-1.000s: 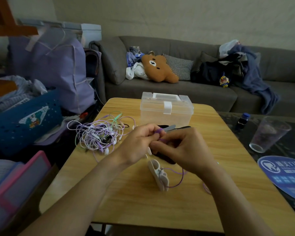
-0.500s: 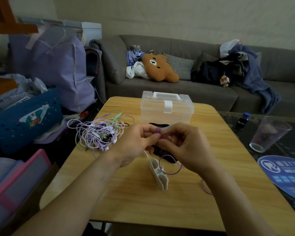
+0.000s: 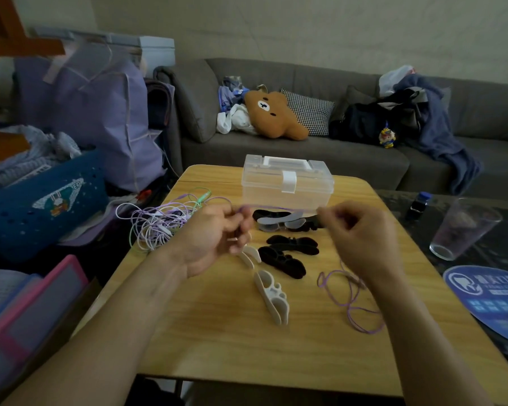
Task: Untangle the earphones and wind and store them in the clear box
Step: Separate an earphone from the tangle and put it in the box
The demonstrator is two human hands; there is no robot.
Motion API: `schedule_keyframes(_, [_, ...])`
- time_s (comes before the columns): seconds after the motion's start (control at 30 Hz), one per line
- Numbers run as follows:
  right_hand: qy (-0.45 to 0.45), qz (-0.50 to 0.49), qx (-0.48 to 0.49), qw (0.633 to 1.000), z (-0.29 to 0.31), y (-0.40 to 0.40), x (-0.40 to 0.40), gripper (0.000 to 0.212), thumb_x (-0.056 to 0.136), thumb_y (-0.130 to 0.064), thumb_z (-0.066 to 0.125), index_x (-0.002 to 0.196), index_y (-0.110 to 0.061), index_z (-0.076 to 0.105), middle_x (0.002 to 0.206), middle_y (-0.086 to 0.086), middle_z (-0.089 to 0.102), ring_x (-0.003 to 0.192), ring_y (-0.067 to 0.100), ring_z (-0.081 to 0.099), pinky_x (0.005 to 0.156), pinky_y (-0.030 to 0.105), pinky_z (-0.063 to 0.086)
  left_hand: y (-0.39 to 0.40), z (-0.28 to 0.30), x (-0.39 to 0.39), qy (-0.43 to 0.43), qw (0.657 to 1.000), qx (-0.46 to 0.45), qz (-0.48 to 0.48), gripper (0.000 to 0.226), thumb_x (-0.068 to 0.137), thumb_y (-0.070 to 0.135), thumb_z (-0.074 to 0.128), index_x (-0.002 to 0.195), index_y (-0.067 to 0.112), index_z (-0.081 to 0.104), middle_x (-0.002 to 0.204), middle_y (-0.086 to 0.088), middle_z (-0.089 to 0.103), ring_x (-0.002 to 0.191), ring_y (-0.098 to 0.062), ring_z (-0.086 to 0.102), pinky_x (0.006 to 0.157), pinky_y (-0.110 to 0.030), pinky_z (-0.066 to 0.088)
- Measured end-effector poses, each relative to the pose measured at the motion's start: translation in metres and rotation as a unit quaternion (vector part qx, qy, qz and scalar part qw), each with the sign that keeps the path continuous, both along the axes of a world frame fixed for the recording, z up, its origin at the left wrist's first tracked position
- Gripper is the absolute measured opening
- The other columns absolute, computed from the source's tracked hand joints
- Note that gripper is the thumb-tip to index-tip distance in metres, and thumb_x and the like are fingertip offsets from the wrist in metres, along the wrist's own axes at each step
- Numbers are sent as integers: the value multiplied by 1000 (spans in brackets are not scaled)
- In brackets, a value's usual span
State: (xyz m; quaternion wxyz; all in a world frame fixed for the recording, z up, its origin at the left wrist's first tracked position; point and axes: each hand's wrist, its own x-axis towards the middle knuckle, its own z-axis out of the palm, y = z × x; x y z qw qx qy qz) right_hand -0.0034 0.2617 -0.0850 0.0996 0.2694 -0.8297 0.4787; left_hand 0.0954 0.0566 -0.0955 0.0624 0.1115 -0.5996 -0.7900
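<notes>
your hands have pulled apart since a moment ago, drawing a purple earphone cord (image 3: 279,207) taut between them in front of the closed clear box (image 3: 288,186). your left hand (image 3: 217,240) pinches one end, your right hand (image 3: 361,232) pinches the other, and the slack loops on the table (image 3: 217,332) at near right. the tangled earphones (image 3: 159,225) lie at left. white and black winders sit between your hands. the blue fan (image 3: 493,300) at right carries writing too blurred to read.
</notes>
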Motion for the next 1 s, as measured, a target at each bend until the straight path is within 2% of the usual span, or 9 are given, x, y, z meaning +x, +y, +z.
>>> schedule_keyframes(0.1, [1, -49, -140, 989, 1, 1, -2, 11, 95, -30, 65, 86, -24, 67, 74, 1, 64, 60, -1, 54, 54, 13, 46, 14, -9, 3, -77, 966, -239, -59, 21, 105, 1, 39, 98, 8, 58, 72, -3, 55, 56, -10, 51, 45, -17, 37])
schedule_keyframes(0.17, [20, -68, -195, 978, 0, -4, -1, 13, 97, -27, 64, 87, -20, 67, 71, 2, 62, 58, 1, 51, 52, 12, 43, 26, -14, -1, -61, 959, -268, -65, 17, 103, 0, 43, 98, 6, 57, 73, -5, 60, 58, -13, 58, 43, -16, 40])
schedule_keyframes(0.23, [28, -81, -236, 968, 1, -5, -3, 14, 98, -26, 64, 86, -19, 67, 70, 1, 60, 57, 1, 50, 53, 11, 40, 32, -16, -5, -26, 976, -211, -45, 6, 98, -3, 53, 101, -1, 58, 77, -9, 70, 65, -18, 69, 44, -20, 46])
schedule_keyframes(0.33, [26, -94, -250, 963, -2, -1, -9, 14, 97, -28, 65, 83, -26, 66, 71, 1, 61, 58, 1, 49, 54, 11, 41, 28, -16, -4, -13, 992, -121, -27, 17, 88, -4, 65, 104, -7, 60, 88, -19, 75, 72, -22, 75, 47, -21, 51])
schedule_keyframes(0.47, [19, -94, -242, 966, -7, -1, -11, 12, 97, -27, 65, 86, -25, 68, 73, 3, 63, 61, 1, 50, 55, 12, 43, 29, -13, 3, -22, 971, -173, -166, 20, 84, 10, 68, 101, -1, 65, 87, -16, 75, 73, -22, 73, 45, -21, 48])
schedule_keyframes(0.57, [-6, -92, -230, 969, -9, -2, -12, 13, 97, -29, 64, 86, -24, 68, 74, 6, 63, 61, 3, 50, 54, 15, 43, 28, -13, 2, -22, 954, -178, -239, 10, 95, 4, 57, 100, 3, 66, 80, -9, 71, 64, -15, 68, 40, -18, 43])
schedule_keyframes(0.73, [-59, -103, -146, 982, -16, -5, -17, 24, 96, -33, 66, 75, -21, 68, 64, 1, 58, 54, 9, 46, 51, 23, 40, 22, -10, 6, -24, 942, -72, -326, 11, 99, 7, 50, 97, 3, 61, 73, -7, 61, 50, -9, 56, 34, -14, 33])
schedule_keyframes(0.87, [-151, -28, -12, 988, -19, -1, -16, 24, 93, -37, 69, 75, -21, 71, 51, -11, 52, 44, 2, 42, 48, 19, 35, 22, 1, 7, 100, 959, 121, -235, 11, 94, 12, 51, 93, 8, 61, 80, -6, 63, 60, -12, 61, 35, -14, 31])
schedule_keyframes(1.0, [-239, 108, 76, 962, -14, -9, -4, 21, 89, -38, 73, 79, -21, 78, 54, -10, 64, 45, 1, 43, 54, 23, 36, 22, 7, 1, 158, 967, 196, -23, 21, 94, 1, 43, 102, 3, 62, 110, -16, 72, 99, -18, 72, 38, -13, 33])
